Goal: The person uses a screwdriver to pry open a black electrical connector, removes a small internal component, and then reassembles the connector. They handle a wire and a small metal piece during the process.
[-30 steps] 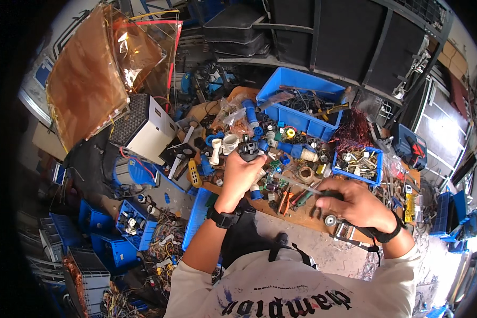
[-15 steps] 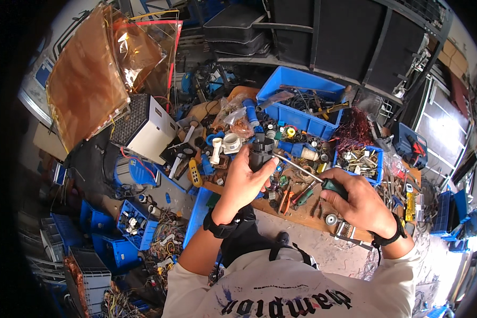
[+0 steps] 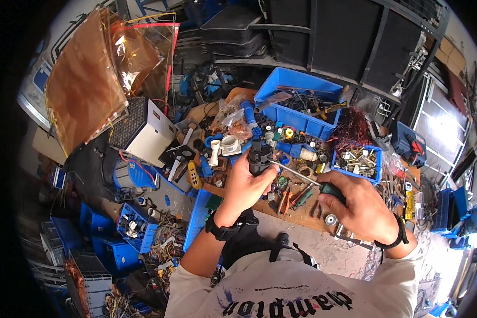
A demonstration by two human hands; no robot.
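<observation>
Over the front of the cluttered workbench (image 3: 265, 212), my left hand (image 3: 245, 185) is closed around a black, ribbed plastic part (image 3: 261, 153), whose exact kind I cannot make out. My right hand (image 3: 353, 204) grips the dark green handle of a screwdriver (image 3: 302, 177). Its long metal shaft slants up to the left, and the tip meets the black part near my left thumb. Whether it sits in a screw or a gap is hidden. Below the shaft lie orange-handled pliers (image 3: 285, 202) and green-handled pliers (image 3: 305, 196).
Behind my hands stands a large blue crate (image 3: 302, 122) of tools and scrap. A smaller blue bin (image 3: 379, 164) holds metal pieces at the right. White pipe fittings (image 3: 230, 143) and a yellow control box (image 3: 194, 175) lie left. Tangled wires (image 3: 169, 241) fill the lower left.
The black part and my left hand have shifted very slightly down. My right hand has turned a little around the screwdriver handle. The tip stays against the part.
</observation>
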